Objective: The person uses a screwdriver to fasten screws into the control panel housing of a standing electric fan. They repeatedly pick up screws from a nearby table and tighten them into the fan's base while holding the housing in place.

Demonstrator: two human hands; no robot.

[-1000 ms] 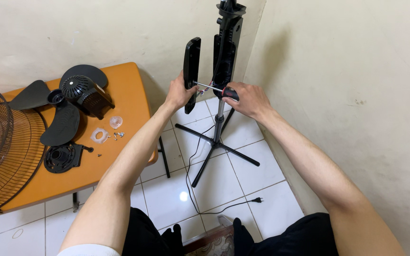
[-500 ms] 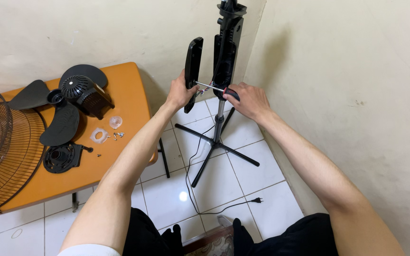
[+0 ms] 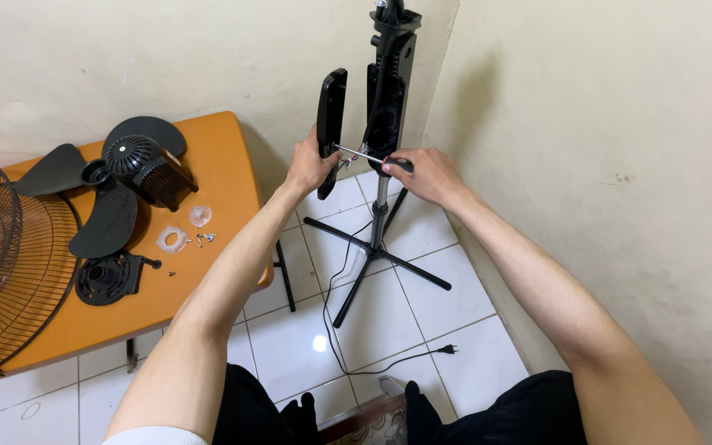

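A black fan stand [image 3: 378, 214] on a cross-shaped base stands upright in the room corner. Its control housing [image 3: 390, 78] is split open. My left hand [image 3: 306, 163] grips the detached black cover panel [image 3: 330, 124], held upright just left of the housing. My right hand [image 3: 423, 175] is closed on a screwdriver [image 3: 370, 157] with a red and black handle. The metal shaft points left, its tip at the inner face of the cover panel. Coloured wires show between panel and housing.
An orange table [image 3: 224, 206] at left carries a black fan blade [image 3: 105, 216], a motor unit [image 3: 146, 165], a wire grille [image 3: 2, 264], a round black part [image 3: 109, 276] and small screws [image 3: 201, 239]. A power cord [image 3: 389, 358] trails over white floor tiles. Walls close in behind and right.
The screwdriver and my right hand have shifted slightly up and left toward the cover panel. My left hand keeps the panel in nearly the same place.
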